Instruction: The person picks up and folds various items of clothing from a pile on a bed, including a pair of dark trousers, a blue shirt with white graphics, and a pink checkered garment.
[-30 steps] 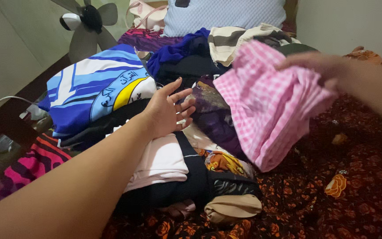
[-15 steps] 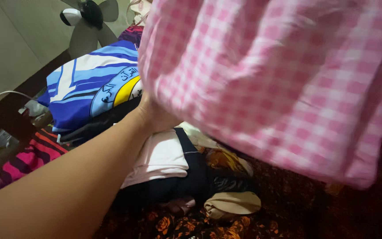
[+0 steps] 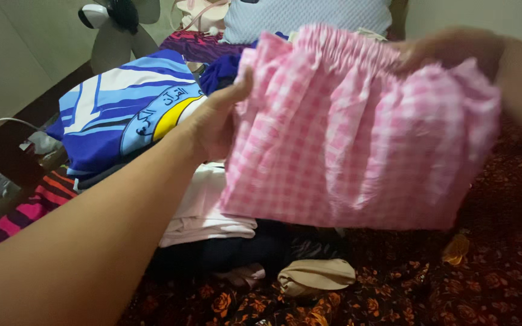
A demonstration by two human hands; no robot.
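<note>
Up front, left hand and right hand, each grip closed on pink checked garment, above clothes pile.

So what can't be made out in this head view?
- Left hand: its fingers are behind the pink checked garment.
- Right hand: motion-blurred, so its grip is unclear.
- Clothes pile: the middle is covered by the garment.
- Fan: cut off by the top edge.
</note>
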